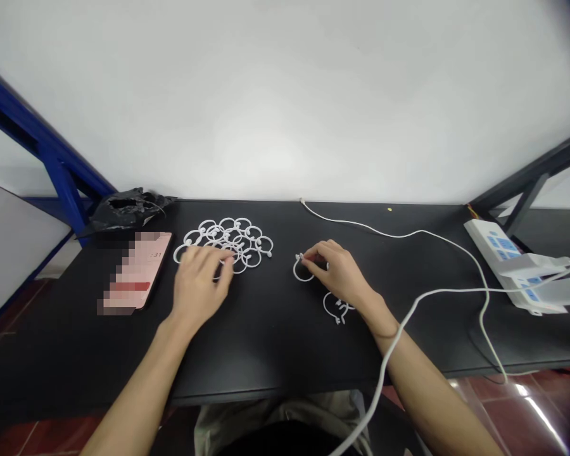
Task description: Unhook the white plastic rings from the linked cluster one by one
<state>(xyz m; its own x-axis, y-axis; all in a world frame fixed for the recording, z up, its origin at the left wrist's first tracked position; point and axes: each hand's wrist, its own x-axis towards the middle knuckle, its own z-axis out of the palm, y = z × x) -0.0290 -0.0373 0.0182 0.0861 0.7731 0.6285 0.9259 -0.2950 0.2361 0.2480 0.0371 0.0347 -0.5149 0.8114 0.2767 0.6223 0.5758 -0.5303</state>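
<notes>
A pile of several white plastic rings (230,240) lies on the black table (266,342). My left hand (199,282) rests palm down on the near edge of that pile, fingers touching the rings. My right hand (337,269) pinches a single white ring (303,271) at its clasp, flat on the table. Just below my right wrist lie one or two more white rings (336,307), partly hidden by the hand.
A pink phone (137,269) lies left of the pile, a crumpled black bag (126,212) behind it. A white cable (408,234) runs across the table to a white power strip (522,266) at the right. Blue frame bars stand at the left.
</notes>
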